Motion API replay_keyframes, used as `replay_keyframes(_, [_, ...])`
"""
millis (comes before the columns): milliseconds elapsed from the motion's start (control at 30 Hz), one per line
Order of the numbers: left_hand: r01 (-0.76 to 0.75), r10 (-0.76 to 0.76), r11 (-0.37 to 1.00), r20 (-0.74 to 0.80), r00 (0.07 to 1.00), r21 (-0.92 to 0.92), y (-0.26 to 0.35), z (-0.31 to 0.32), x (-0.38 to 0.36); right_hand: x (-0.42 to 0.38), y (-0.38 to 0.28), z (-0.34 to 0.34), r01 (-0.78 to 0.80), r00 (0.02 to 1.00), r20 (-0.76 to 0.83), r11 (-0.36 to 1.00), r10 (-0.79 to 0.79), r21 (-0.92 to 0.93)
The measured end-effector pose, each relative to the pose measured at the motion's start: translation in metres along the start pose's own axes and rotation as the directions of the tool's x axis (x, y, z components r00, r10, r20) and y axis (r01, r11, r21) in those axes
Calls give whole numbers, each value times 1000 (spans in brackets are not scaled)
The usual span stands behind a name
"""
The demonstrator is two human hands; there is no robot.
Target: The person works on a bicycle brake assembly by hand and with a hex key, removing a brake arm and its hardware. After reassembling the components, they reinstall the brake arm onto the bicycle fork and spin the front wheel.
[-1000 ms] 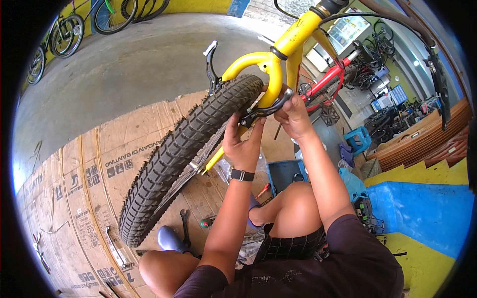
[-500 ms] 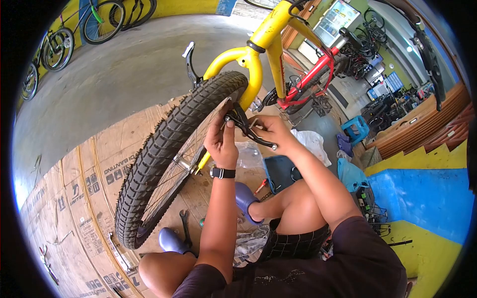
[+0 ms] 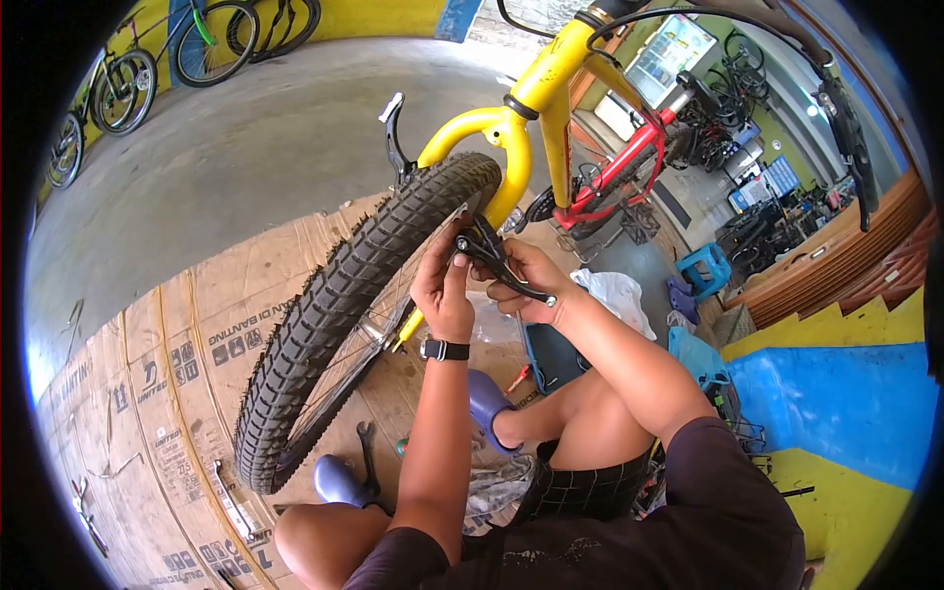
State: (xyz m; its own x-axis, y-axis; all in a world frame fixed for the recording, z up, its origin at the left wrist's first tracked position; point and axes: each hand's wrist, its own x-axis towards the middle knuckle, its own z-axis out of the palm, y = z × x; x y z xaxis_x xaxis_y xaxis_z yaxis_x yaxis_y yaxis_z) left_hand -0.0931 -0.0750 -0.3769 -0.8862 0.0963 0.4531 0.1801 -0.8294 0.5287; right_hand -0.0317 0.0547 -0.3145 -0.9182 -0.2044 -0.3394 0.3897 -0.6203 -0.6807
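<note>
A yellow bicycle fork [image 3: 511, 147] holds a wheel with a knobby black tire [image 3: 344, 295]. A black brake arm [image 3: 500, 264] sits on the near side of the fork. My left hand [image 3: 444, 285] is closed on the upper end of this arm, its thumb upright beside the bolt. My right hand [image 3: 526, 280] has its fingers curled around the arm's middle, partly hidden behind it. On the wheel's far side a second black brake arm [image 3: 396, 143] stands up from the fork.
Cardboard [image 3: 197, 393] lies under the wheel. A wrench [image 3: 368, 457] is near my left shoe, a blue tray [image 3: 551, 349] and a plastic bag [image 3: 619, 300] beyond my right leg. A red bicycle [image 3: 615, 172] and a blue stool [image 3: 704, 265] stand farther back.
The fork, wheel and brake arm appear slightly farther right in view. My right hand's fingers have curled in closer around the brake arm, nearer my left hand.
</note>
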Motion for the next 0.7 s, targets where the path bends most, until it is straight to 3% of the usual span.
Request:
replay_keyframes(167, [0, 0, 1000, -5, 1000, -12, 1, 0, 0, -5, -7, 12, -60, 993, -110, 995, 51, -77])
replay_keyframes(533, [11, -12, 999, -15, 1000, -38, 0, -1, 0, -1, -7, 4, -31, 998, -48, 998, 29, -47])
replay_keyframes(667, [-29, 57, 994, -265, 963, 107, -1, 12, -6, -3, -6, 12, -8, 982, -187, 992, -16, -128])
replay_keyframes(700, [-51, 108, 982, -323, 940, 180, -3, 12, -8, -7, -8, 14, -1, 969, -238, 962, -67, -274])
